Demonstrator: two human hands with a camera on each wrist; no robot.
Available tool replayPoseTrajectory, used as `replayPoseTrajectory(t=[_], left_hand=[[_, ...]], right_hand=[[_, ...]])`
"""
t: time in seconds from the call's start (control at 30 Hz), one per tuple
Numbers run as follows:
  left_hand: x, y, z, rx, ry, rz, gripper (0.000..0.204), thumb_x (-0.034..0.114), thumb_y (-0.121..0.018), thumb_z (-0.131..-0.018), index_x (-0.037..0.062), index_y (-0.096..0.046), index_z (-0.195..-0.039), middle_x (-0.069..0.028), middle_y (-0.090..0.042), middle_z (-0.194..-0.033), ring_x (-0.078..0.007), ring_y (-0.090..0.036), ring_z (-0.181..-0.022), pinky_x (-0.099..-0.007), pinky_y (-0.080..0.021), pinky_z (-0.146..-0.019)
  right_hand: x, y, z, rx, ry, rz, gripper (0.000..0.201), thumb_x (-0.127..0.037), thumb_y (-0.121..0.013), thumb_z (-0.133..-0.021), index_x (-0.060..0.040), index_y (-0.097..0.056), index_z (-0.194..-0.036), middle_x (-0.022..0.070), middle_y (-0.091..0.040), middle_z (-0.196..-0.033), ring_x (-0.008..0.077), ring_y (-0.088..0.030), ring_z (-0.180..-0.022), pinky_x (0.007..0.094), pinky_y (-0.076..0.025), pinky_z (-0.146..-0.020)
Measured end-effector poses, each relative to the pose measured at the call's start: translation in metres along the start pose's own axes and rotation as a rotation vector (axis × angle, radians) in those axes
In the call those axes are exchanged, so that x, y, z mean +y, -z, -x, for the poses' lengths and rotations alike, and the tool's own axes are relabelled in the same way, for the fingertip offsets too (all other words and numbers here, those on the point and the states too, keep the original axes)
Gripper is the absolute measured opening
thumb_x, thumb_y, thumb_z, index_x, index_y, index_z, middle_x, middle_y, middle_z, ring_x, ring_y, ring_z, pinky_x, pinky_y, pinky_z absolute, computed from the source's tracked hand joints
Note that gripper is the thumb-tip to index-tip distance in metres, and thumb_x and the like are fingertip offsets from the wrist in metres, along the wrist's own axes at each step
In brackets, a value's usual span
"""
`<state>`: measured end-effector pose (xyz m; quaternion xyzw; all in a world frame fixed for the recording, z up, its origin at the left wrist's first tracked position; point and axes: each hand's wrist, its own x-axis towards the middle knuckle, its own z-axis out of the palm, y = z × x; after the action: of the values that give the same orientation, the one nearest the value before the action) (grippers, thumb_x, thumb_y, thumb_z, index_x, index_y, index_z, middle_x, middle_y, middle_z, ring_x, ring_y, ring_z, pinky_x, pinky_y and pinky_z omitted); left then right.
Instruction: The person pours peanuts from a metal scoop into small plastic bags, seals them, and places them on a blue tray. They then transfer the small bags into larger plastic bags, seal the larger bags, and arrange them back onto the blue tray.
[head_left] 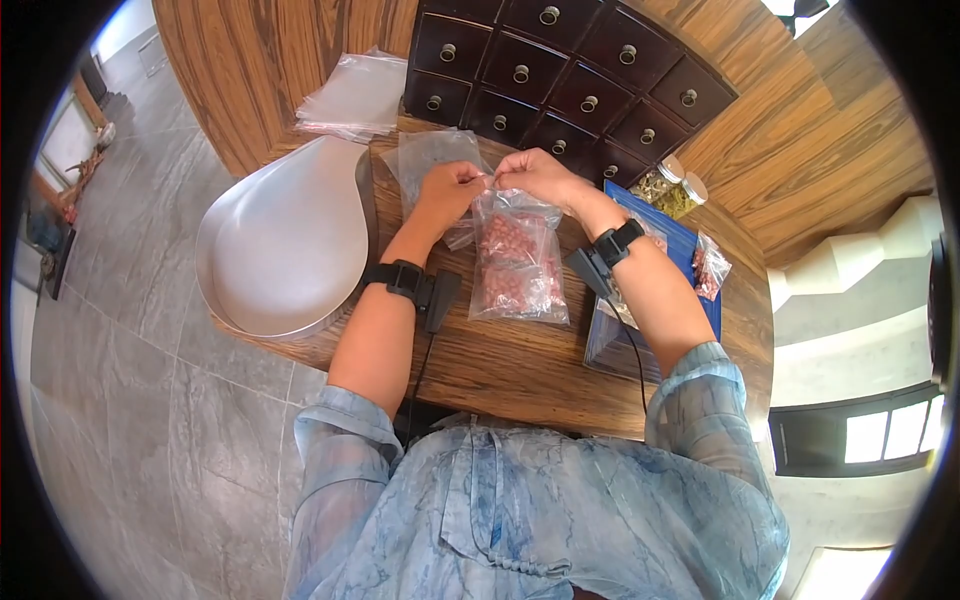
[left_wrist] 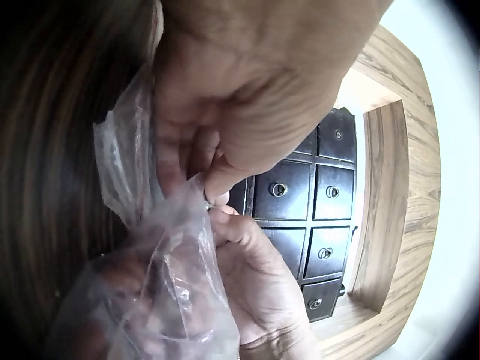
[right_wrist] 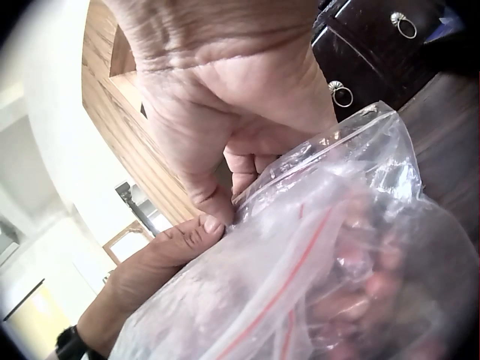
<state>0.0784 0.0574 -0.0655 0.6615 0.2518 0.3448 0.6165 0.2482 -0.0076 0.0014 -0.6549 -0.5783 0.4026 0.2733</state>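
A clear zip bag (head_left: 520, 262) of reddish, nut-like pieces lies near the middle of the table, with its mouth lifted. My left hand (head_left: 448, 194) pinches the mouth at its left part. Close beside it, my right hand (head_left: 545, 180) pinches the same edge, thumb and fingertips nearly meeting the left ones. In the right wrist view, red zip lines show through the plastic (right_wrist: 262, 300), with reddish pieces behind. Flat clear bags (head_left: 430, 148) lie under and behind the left hand.
To the left stands a metal scoop-shaped tray (head_left: 290, 240). A stack of clear bags (head_left: 355, 95) lies behind it. A dark drawer cabinet (head_left: 560, 80) closes off the back. At right are a blue tray (head_left: 625, 345), two jars (head_left: 683, 197) and a small filled bag (head_left: 710, 267).
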Motion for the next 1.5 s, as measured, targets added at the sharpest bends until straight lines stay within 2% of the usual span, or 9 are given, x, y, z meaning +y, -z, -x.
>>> replayPoseTrajectory(t=[0.1, 0.3, 0.4, 0.6, 0.7, 0.8, 0.9, 1.1, 1.5], left_hand=[[0.000, -0.003, 0.001, 0.077, -0.053, -0.136, 0.012, 0.011, -0.068, -0.082, 0.0003, -0.065, -0.084, -0.0009, -0.062, -0.073, -0.0076, -0.053, -0.064, -0.0239, -0.043, -0.056], [0.009, -0.004, 0.007, 0.192, -0.084, -0.217, 0.010, 0.010, -0.068, -0.081, 0.0001, -0.065, -0.083, -0.0029, -0.062, -0.068, -0.0086, -0.052, -0.059, -0.0258, -0.042, -0.053], [0.013, -0.004, 0.009, 0.222, -0.053, -0.222, 0.014, 0.012, -0.072, -0.076, -0.0005, -0.066, -0.077, -0.0096, -0.065, -0.066, -0.0150, -0.058, -0.058, -0.0294, -0.046, -0.056], [0.008, -0.004, 0.009, 0.240, -0.067, -0.218, 0.014, 0.011, -0.072, -0.076, -0.0009, -0.066, -0.077, -0.0099, -0.064, -0.065, -0.0150, -0.057, -0.057, -0.0299, -0.045, -0.055], [0.009, -0.004, 0.009, 0.234, 0.000, -0.150, 0.013, 0.011, -0.072, -0.076, -0.0010, -0.066, -0.077, -0.0102, -0.065, -0.065, -0.0157, -0.058, -0.057, -0.0300, -0.046, -0.056], [0.007, -0.003, 0.008, 0.250, -0.024, -0.197, 0.013, 0.011, -0.072, -0.076, -0.0010, -0.066, -0.077, -0.0101, -0.065, -0.065, -0.0157, -0.059, -0.057, -0.0297, -0.046, -0.056], [0.007, -0.002, 0.008, 0.259, -0.038, -0.217, 0.014, 0.012, -0.072, -0.076, -0.0010, -0.066, -0.077, -0.0094, -0.065, -0.065, -0.0151, -0.059, -0.056, -0.0295, -0.046, -0.055], [0.010, -0.001, 0.011, 0.257, 0.010, -0.192, 0.016, 0.013, -0.073, -0.076, -0.0013, -0.067, -0.077, -0.0098, -0.066, -0.066, -0.0156, -0.059, -0.057, -0.0300, -0.046, -0.056], [0.004, 0.000, 0.009, 0.267, 0.011, -0.182, 0.016, 0.013, -0.072, -0.076, -0.0016, -0.068, -0.079, -0.0097, -0.066, -0.067, -0.0160, -0.060, -0.058, -0.0302, -0.047, -0.057]], right_hand=[[0.001, -0.001, 0.000, -0.017, -0.003, -0.042, 0.009, -0.009, -0.062, -0.081, -0.0029, -0.066, -0.085, -0.0028, -0.062, -0.075, 0.0039, -0.055, -0.069, 0.0202, -0.044, -0.063], [0.006, 0.007, 0.007, 0.007, -0.027, -0.072, 0.008, -0.009, -0.062, -0.080, -0.0026, -0.066, -0.084, -0.0028, -0.062, -0.076, 0.0038, -0.055, -0.069, 0.0199, -0.045, -0.064], [0.011, 0.011, 0.009, -0.009, -0.010, -0.085, 0.012, -0.015, -0.063, -0.080, -0.0035, -0.066, -0.082, -0.0020, -0.062, -0.074, 0.0066, -0.055, -0.069, 0.0240, -0.046, -0.065], [0.017, 0.020, 0.014, -0.037, -0.021, -0.048, 0.013, -0.015, -0.063, -0.080, -0.0032, -0.066, -0.083, -0.0019, -0.062, -0.075, 0.0066, -0.056, -0.071, 0.0232, -0.046, -0.067], [0.021, 0.025, 0.016, -0.032, -0.038, -0.042, 0.013, -0.015, -0.064, -0.081, -0.0028, -0.066, -0.084, -0.0016, -0.063, -0.076, 0.0065, -0.056, -0.073, 0.0227, -0.046, -0.069], [0.025, 0.030, 0.019, -0.033, -0.055, -0.030, 0.008, -0.008, -0.062, -0.080, -0.0027, -0.065, -0.086, -0.0028, -0.062, -0.077, 0.0047, -0.056, -0.072, 0.0197, -0.045, -0.069], [0.029, 0.034, 0.021, -0.023, -0.069, -0.011, 0.008, -0.008, -0.062, -0.080, -0.0026, -0.064, -0.086, -0.0031, -0.062, -0.077, 0.0050, -0.056, -0.072, 0.0196, -0.045, -0.070], [0.033, 0.043, 0.027, -0.064, -0.123, -0.096, 0.008, -0.011, -0.063, -0.080, -0.0042, -0.064, -0.085, -0.0040, -0.061, -0.075, 0.0037, -0.056, -0.072, 0.0200, -0.046, -0.067], [0.042, 0.058, 0.039, -0.021, -0.268, -0.029, 0.015, -0.021, -0.066, -0.082, -0.0095, -0.064, -0.091, -0.0032, -0.063, -0.081, 0.0066, -0.059, -0.079, 0.0239, -0.051, -0.072]])
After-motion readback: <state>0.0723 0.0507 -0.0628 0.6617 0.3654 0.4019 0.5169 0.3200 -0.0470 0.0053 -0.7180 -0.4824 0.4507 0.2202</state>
